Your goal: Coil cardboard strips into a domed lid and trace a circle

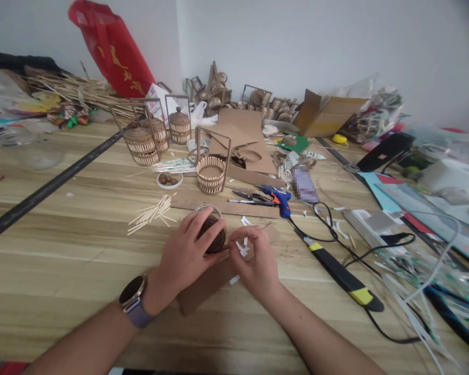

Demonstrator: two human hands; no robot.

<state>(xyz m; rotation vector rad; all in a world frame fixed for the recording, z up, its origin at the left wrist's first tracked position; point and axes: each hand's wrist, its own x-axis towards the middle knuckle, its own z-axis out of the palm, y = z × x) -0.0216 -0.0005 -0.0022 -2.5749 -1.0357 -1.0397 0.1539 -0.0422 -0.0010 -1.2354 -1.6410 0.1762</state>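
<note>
My left hand (187, 252), with a watch on its wrist, is curled round a small brown corrugated cardboard roll (214, 235) that rests on a strip of cardboard (203, 289). My right hand (256, 258) pinches a small white paper strip (242, 248) right beside the roll. A few more white strips lie just above my fingers. A roll of clear tape (208, 209) sits just behind the cardboard roll.
A pile of thin wooden sticks (152, 212) lies to the left. Behind are a small slatted basket (210, 174), a blue glue gun (280, 199), scissors (250, 197), a yellow-black utility knife (342, 273), cables, finished lantern-like baskets (143, 140) and cardboard sheets (244, 138).
</note>
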